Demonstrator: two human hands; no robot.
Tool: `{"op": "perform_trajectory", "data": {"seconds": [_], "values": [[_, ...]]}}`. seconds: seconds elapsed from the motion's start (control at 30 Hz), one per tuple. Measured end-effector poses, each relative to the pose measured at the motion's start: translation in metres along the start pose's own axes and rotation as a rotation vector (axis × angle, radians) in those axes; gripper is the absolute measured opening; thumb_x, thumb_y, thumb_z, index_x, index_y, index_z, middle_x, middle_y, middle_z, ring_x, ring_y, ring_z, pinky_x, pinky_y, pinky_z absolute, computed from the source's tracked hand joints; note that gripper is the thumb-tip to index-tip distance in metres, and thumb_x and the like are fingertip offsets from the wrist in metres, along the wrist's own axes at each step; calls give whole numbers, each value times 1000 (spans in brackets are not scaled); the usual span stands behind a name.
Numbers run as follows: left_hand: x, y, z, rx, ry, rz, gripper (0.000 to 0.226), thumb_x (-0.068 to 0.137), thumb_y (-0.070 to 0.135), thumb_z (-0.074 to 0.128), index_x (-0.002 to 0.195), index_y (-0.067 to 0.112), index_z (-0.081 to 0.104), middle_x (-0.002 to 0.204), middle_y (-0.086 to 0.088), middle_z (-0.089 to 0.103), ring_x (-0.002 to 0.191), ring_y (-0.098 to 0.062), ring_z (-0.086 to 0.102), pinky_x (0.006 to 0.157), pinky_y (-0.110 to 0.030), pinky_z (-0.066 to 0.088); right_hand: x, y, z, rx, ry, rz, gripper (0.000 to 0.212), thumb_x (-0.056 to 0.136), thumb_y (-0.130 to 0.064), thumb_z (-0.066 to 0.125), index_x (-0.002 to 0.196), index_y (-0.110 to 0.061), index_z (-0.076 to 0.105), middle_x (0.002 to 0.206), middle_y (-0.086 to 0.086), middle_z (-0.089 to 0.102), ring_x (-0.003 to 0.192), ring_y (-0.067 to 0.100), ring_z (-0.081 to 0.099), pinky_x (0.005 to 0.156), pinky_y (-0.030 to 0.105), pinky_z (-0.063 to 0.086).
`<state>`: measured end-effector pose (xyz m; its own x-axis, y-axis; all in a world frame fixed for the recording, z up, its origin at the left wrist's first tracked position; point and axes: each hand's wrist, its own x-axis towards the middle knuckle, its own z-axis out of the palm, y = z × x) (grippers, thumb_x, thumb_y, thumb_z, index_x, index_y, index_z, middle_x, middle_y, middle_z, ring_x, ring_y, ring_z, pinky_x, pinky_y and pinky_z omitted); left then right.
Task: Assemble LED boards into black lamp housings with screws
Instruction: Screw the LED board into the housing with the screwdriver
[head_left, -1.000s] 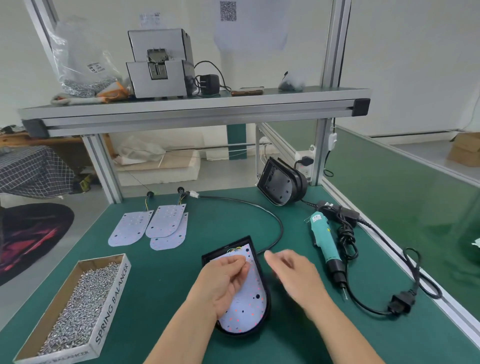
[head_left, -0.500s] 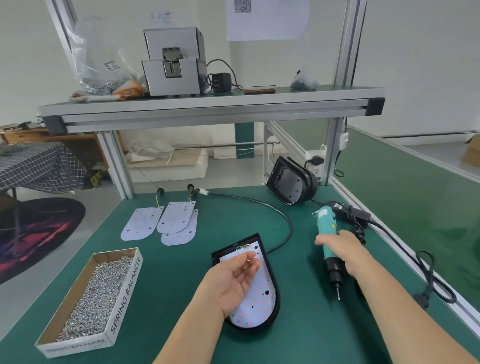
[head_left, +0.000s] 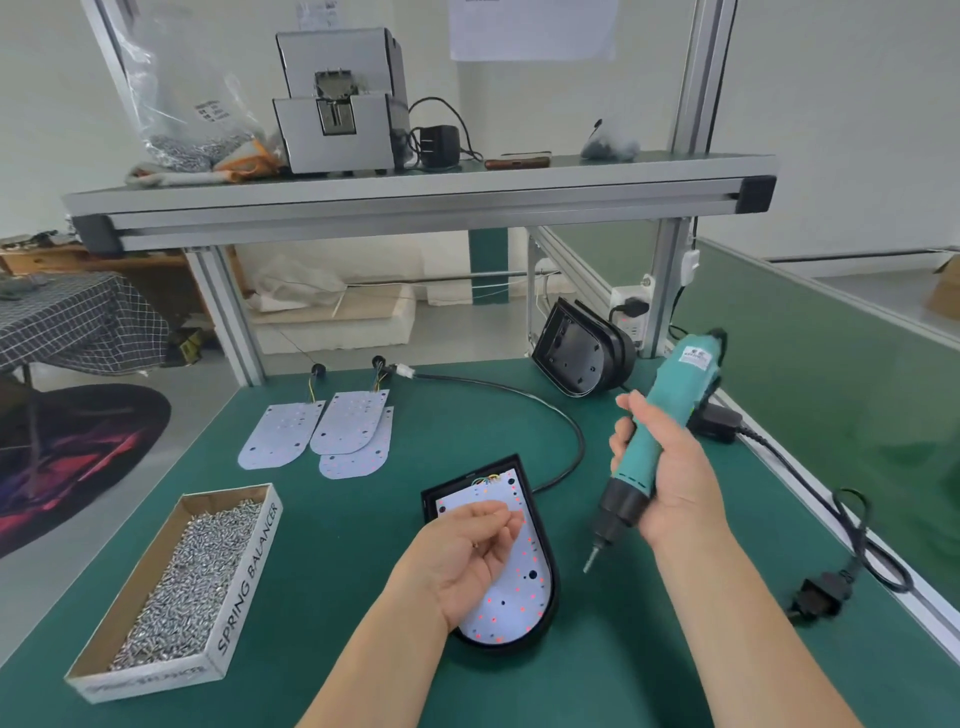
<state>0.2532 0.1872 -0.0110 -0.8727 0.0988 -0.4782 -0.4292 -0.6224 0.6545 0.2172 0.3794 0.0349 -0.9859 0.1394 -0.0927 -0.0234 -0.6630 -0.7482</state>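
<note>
Lifted now in the full grip of my right hand (head_left: 670, 483), the screwdriver (head_left: 660, 431) hangs just right of my left hand (head_left: 467, 556), which is curled, perhaps round a screw, above the LED board (head_left: 519, 592) seated in its housing (head_left: 554, 592), so fastening can begin.

White LED board (head_left: 511, 608) lies flat inside black housing (head_left: 555, 587).

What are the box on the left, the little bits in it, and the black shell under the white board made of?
The box looks like cardboard: raw tan inner walls, white printed outside. The screws seem plated or bare metal, given their silvery glint. The black housing looks like moulded plastic, smooth with a slight sheen, though painted metal is possible.
</note>
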Motion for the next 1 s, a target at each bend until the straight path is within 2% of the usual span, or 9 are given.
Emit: {"op": "perform_trajectory", "data": {"seconds": [0.03, 0.17, 0.27, 0.37, 0.47, 0.63, 0.77, 0.87, 1.0], "values": [[-1, -1, 0, 7, 4, 5, 11, 92, -14, 55, 87, -7, 61, 73, -19, 70, 57, -18, 69, 49, -19, 55, -2, -2, 5, 7, 1, -25, 45, 68, -28, 78, 107, -12, 62, 76, -1, 55, 58, 9, 51, 51, 16, 41], [-7, -2, 0, 22, -23, 13, 14, 90, -15, 57, 80, -6, 63, 75, -20, 71, 62, -20, 72, 52, -20, 57, -5, -8, 22, 73, 21, -59, 24, 86, -17, 73, 105, -10, 59, 79, 0, 58, 58, 8, 53, 54, 16, 45], [-12, -3, -1, -6, -40, 14, 16, 89, -15, 58, 78, -5, 63, 78, -22, 71, 68, -25, 75, 54, -21, 58, -4, -8, 27, 141, 143, -180, 24, 87, -10, 74, 102, -12, 56, 71, -4, 59, 55, 6, 56, 56, 17, 48], [-18, -5, -1, -23, -61, 14, 12, 86, -14, 60, 82, -3, 63, 83, -24, 71, 73, -27, 75, 56, -22, 58, -6, -6, 32, 98, 210, -313, 20, 87, -14, 73, 88, -19, 53, 56, -12, 57, 51, 5, 52, 51, 16, 45], [-22, -9, 1, -38, -74, 11, 17, 73, -12, 67, 88, -5, 67, 86, -25, 71, 73, -27, 75, 57, -22, 59, -14, -1, 38, 53, 236, -386, 24, 81, -22, 76, 85, -21, 53, 56, -10, 56, 54, 8, 52, 57, 23, 43], [-27, -10, 6, -73, -96, -7, 8, 67, -8, 69, 74, -6, 73, 83, -23, 72, 70, -26, 75, 53, -22, 58, -21, 5, 45, 59, 237, -430, 26, 73, -28, 76, 82, -20, 52, 56, -4, 52, 51, 10, 50, 49, 17, 42], [-29, -11, 8, -81, -87, -13, 20, 68, -7, 68, 88, -9, 67, 85, -24, 72, 69, -25, 75, 53, -22, 58, -22, 7, 45, 49, 241, -441, 23, 80, -23, 75, 83, -20, 52, 56, -4, 52, 51, 8, 51, 48, 15, 42], [-30, -12, 7, -86, -84, -23, 23, 69, -7, 68, 91, -10, 65, 85, -24, 72, 70, -25, 75, 53, -22, 58, -23, 8, 44, 40, 257, -450, 22, 84, -19, 74, 81, -20, 52, 56, -4, 53, 50, 8, 50, 48, 15, 42], [-30, -13, 6, -99, -80, -22, 26, 67, -8, 69, 93, -10, 65, 86, -25, 72, 70, -25, 75, 53, -22, 59, -23, 8, 44, 37, 266, -452, 22, 81, -22, 74, 82, -21, 52, 56, -5, 53, 51, 8, 51, 49, 16, 44]]}}
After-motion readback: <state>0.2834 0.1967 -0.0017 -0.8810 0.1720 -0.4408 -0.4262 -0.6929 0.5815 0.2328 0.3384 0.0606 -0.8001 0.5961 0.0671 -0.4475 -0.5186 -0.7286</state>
